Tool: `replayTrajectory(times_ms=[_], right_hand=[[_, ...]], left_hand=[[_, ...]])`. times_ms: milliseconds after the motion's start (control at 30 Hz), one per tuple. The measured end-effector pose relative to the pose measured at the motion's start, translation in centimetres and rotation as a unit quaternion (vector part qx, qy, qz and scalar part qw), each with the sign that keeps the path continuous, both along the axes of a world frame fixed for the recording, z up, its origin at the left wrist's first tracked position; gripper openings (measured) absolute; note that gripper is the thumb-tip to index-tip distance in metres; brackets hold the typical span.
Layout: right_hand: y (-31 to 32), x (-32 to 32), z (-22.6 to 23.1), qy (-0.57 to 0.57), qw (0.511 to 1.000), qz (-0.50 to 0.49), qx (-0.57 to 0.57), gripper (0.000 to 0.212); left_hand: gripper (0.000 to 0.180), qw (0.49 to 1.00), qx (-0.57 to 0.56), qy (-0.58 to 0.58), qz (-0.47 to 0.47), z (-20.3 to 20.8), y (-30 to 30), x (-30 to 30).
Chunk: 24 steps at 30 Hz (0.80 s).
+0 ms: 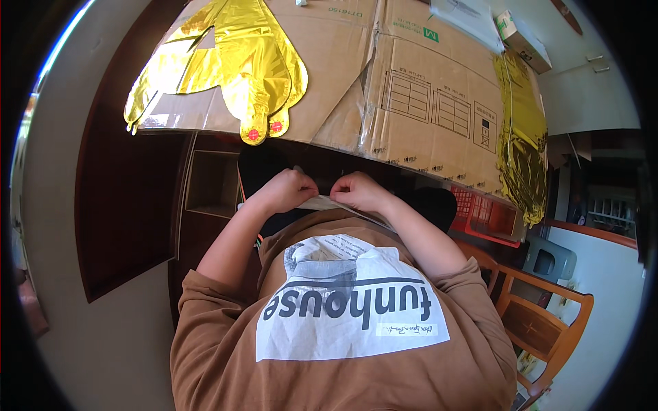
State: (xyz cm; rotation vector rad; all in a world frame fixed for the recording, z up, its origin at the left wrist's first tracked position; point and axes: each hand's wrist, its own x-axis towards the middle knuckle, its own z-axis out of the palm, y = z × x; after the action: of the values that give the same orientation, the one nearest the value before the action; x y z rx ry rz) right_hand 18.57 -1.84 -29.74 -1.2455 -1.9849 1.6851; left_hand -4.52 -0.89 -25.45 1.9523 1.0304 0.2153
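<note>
Just in front of my belly, over my lap, both hands pinch a thin pale sheet that looks like soft plastic. My left hand is closed at its left part, the fingers curled inward. A short gap away, my right hand is closed on the same sheet, its fingertips turned towards the left hand. The sheet's edge runs past both hands along the shirt hem; much of it is hidden. Flat shiny gold foil balloons lie beyond my left hand on the cardboard, their rounded tabs with red spots hanging at the near edge.
Flattened cardboard covers the table ahead. More gold foil balloons drape over its right edge, near a small white-green box. Below on the right are a red crate, a wooden chair and a grey plastic stool.
</note>
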Motion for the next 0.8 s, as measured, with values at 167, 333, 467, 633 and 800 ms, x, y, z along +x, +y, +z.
replayTrajectory(times_ms=[167,333,467,633,800], right_hand=[[-0.1,-0.1,0.1,-0.005,1.000,-0.014,0.025,0.022],[-0.6,0.0,0.4,-0.023,0.999,-0.006,0.026,0.022],[-1.1,-0.4,1.9,-0.018,0.996,-0.067,0.062,0.020],[-3.1,-0.9,5.1,0.042,0.985,-0.161,0.045,0.016],[-4.6,-2.4,12.8,0.514,0.773,-0.247,-0.279,0.031]], left_hand=[[0.016,0.999,-0.035,0.020,0.009,0.8,0.0,0.2],[0.016,1.000,-0.017,-0.003,0.010,-0.1,-0.1,0.3],[0.014,0.995,0.079,-0.065,-0.003,1.3,-0.1,1.7],[0.011,0.977,0.202,-0.058,-0.045,5.6,-0.1,3.0],[0.006,0.974,0.157,-0.161,0.022,13.4,0.3,3.2]])
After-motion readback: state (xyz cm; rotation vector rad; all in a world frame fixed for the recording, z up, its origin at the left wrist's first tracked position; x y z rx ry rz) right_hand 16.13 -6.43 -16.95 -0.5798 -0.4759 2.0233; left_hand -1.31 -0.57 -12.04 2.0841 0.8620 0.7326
